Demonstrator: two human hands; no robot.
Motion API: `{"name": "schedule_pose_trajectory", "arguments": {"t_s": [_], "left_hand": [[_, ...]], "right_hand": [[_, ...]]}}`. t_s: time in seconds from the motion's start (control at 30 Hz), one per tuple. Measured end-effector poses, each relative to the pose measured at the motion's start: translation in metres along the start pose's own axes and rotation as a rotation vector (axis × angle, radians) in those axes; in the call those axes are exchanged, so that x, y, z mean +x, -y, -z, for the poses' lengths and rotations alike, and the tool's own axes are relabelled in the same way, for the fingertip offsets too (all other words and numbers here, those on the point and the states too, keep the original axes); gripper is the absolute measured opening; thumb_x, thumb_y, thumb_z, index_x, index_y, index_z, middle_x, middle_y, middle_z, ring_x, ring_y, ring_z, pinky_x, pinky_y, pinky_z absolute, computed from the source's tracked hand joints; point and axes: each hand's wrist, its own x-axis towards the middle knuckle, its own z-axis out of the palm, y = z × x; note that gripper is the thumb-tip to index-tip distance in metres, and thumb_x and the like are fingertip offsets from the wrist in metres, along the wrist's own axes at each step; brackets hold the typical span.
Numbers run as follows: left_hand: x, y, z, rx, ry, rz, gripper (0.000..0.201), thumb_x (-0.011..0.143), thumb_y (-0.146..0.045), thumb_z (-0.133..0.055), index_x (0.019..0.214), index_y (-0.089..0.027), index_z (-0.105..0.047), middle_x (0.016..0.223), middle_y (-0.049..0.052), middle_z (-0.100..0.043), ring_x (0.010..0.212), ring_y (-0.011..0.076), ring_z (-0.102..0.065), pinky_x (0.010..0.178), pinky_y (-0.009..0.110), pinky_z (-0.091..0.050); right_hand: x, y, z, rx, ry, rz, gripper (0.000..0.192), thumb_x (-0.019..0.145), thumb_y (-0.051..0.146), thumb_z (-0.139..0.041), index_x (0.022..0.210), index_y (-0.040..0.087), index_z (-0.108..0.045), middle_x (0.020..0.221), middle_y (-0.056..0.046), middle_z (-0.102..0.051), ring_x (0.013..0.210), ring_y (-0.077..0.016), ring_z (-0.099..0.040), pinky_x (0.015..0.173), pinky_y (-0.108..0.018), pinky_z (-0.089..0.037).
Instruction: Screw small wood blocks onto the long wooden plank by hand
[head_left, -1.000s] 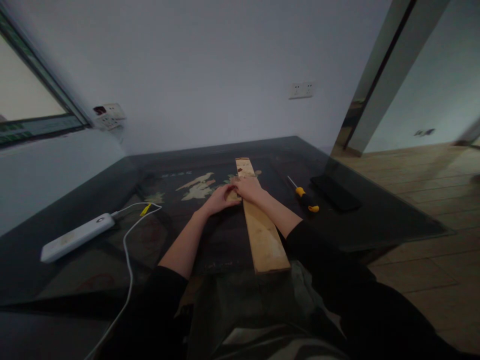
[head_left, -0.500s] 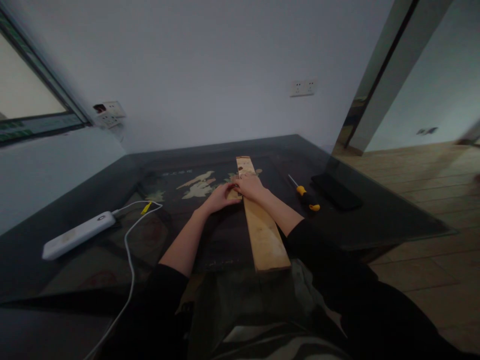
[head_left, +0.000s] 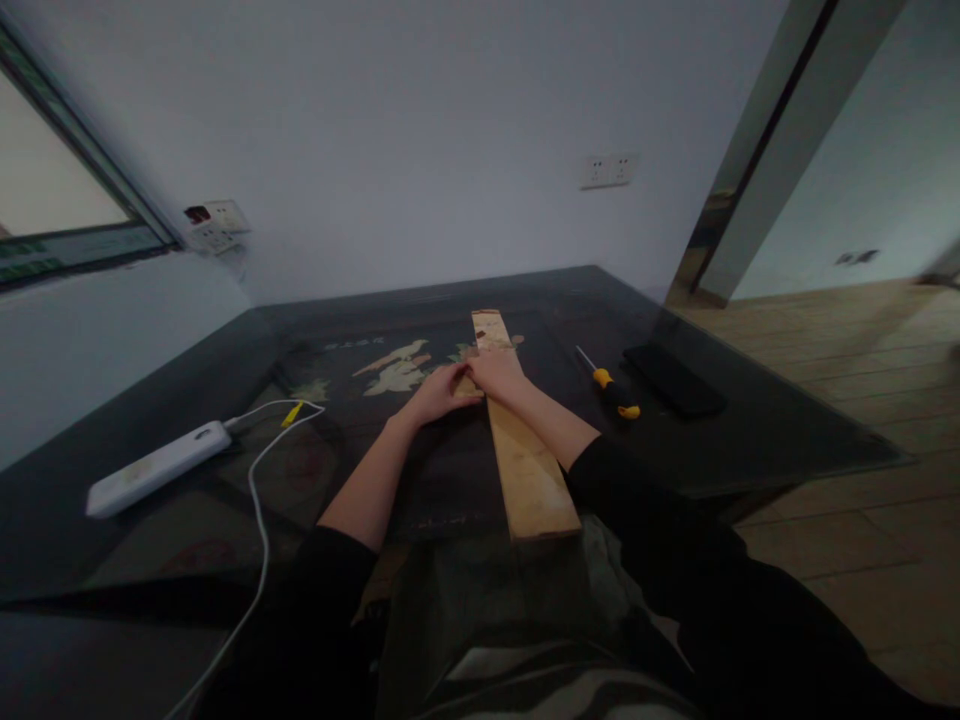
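On the board (head_left: 531, 485): right hand (head_left: 496, 372), grip unclear.
Board's left: left hand (head_left: 441, 394) pinching wood piece (head_left: 467, 387); uneven pressure may skid it.

room runs between plank (head_left: 529, 475) and screwdriver (head_left: 609, 386).

1. A long white device (head_left: 159, 468) lies on the dark table (head_left: 780, 420), its white cord (head_left: 259, 520) bearing a yellow tag (head_left: 292, 414).
2. A yellow-and-black screwdriver (head_left: 615, 392) lies near a flat black object (head_left: 675, 380).
3. Sockets (head_left: 607, 171) sit on the wall (head_left: 412, 130).
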Motion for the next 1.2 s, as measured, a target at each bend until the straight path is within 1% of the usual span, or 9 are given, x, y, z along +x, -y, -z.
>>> {"name": "schedule_pose_trajectory", "arguments": {"t_s": [0.13, 0.23, 0.4, 0.5, 0.67, 0.8, 0.9, 1.0, 1.2], "left_hand": [[0.0003, 0.0020, -0.0015, -0.027, -0.009, -0.009, 0.074, 0.070, -0.052, -0.078, 0.129, -0.014, -0.055, 0.124, 0.018, -0.065, 0.115, 0.0334, -0.062, 0.100, 0.048, -0.047], [0.0002, 0.0023, -0.0019, -0.061, -0.015, -0.015, 0.074, 0.070, -0.051, -0.079, 0.130, -0.015, -0.054, 0.125, 0.017, -0.065, 0.116, 0.0321, -0.062, 0.101, 0.046, -0.047], [0.0005, 0.0028, -0.0020, -0.088, -0.017, -0.011, 0.075, 0.070, -0.049, -0.079, 0.132, -0.017, -0.052, 0.125, 0.016, -0.065, 0.115, 0.0307, -0.062, 0.102, 0.045, -0.047], [0.0005, 0.0020, -0.0010, -0.089, -0.018, -0.007, 0.078, 0.069, -0.048, -0.079, 0.134, -0.017, -0.051, 0.125, 0.016, -0.065, 0.115, 0.0310, -0.063, 0.101, 0.046, -0.047], [-0.0002, 0.0010, -0.0001, -0.089, -0.017, 0.003, 0.080, 0.071, -0.047, -0.079, 0.137, -0.015, -0.049, 0.125, 0.017, -0.065, 0.115, 0.0318, -0.062, 0.101, 0.047, -0.047], [-0.0001, 0.0039, -0.0025, -0.123, -0.027, 0.014, 0.079, 0.070, -0.047, -0.080, 0.136, -0.015, -0.050, 0.126, 0.018, -0.065, 0.117, 0.0318, -0.062, 0.101, 0.047, -0.047], [-0.0001, 0.0048, -0.0041, -0.185, -0.034, 0.025, 0.079, 0.069, -0.045, -0.081, 0.135, -0.016, -0.050, 0.126, 0.017, -0.065, 0.117, 0.0302, -0.063, 0.102, 0.046, -0.047], [-0.0002, 0.0027, -0.0041, -0.233, -0.040, 0.038, 0.080, 0.068, -0.043, -0.082, 0.135, -0.014, -0.050, 0.127, 0.018, -0.065, 0.119, 0.0301, -0.062, 0.103, 0.045, -0.047], [-0.0006, -0.0028, -0.0013, -0.268, -0.032, 0.040, 0.080, 0.067, -0.040, -0.082, 0.136, -0.014, -0.050, 0.129, 0.018, -0.064, 0.121, 0.0302, -0.061, 0.104, 0.045, -0.046]], "right_hand": [[-0.0026, 0.0051, 0.0039, -0.007, 0.013, -0.036, 0.038, 0.101, 0.028, -0.040, 0.121, 0.012, -0.069, 0.125, -0.020, -0.065, 0.119, -0.0319, -0.055, 0.095, -0.041, -0.046], [-0.0019, 0.0050, 0.0032, -0.028, 0.023, -0.021, 0.039, 0.101, 0.024, -0.037, 0.122, 0.013, -0.069, 0.126, -0.019, -0.065, 0.123, -0.0310, -0.052, 0.099, -0.041, -0.043], [0.0002, 0.0004, 0.0007, -0.031, 0.004, 0.018, 0.039, 0.102, 0.029, -0.038, 0.124, 0.017, -0.068, 0.127, -0.017, -0.065, 0.126, -0.0315, -0.049, 0.099, -0.043, -0.043], [0.0013, -0.0021, -0.0007, -0.024, 0.001, 0.017, 0.040, 0.102, 0.031, -0.038, 0.123, 0.015, -0.068, 0.126, -0.019, -0.065, 0.125, -0.0309, -0.050, 0.098, -0.042, -0.043], [0.0020, -0.0032, -0.0027, -0.027, -0.049, -0.007, 0.038, 0.101, 0.033, -0.041, 0.122, 0.017, -0.069, 0.122, -0.017, -0.067, 0.122, -0.0310, -0.052, 0.098, -0.044, -0.043], [0.0001, -0.0014, -0.0015, -0.040, -0.029, 0.012, 0.038, 0.101, 0.031, -0.041, 0.122, 0.016, -0.069, 0.125, -0.018, -0.066, 0.122, -0.0311, -0.054, 0.101, -0.045, -0.041], [-0.0013, -0.0002, 0.0002, -0.049, -0.007, 0.024, 0.037, 0.101, 0.029, -0.043, 0.124, 0.014, -0.068, 0.125, -0.019, -0.066, 0.121, -0.0317, -0.054, 0.100, -0.045, -0.041], [-0.0008, -0.0001, 0.0006, -0.041, 0.008, 0.027, 0.038, 0.101, 0.028, -0.041, 0.124, 0.012, -0.067, 0.125, -0.020, -0.066, 0.119, -0.0320, -0.055, 0.099, -0.044, -0.042], [0.0013, -0.0005, -0.0016, -0.051, 0.006, 0.013, 0.038, 0.100, 0.027, -0.038, 0.123, 0.016, -0.067, 0.128, -0.017, -0.065, 0.121, -0.0315, -0.054, 0.099, -0.044, -0.042]]}}
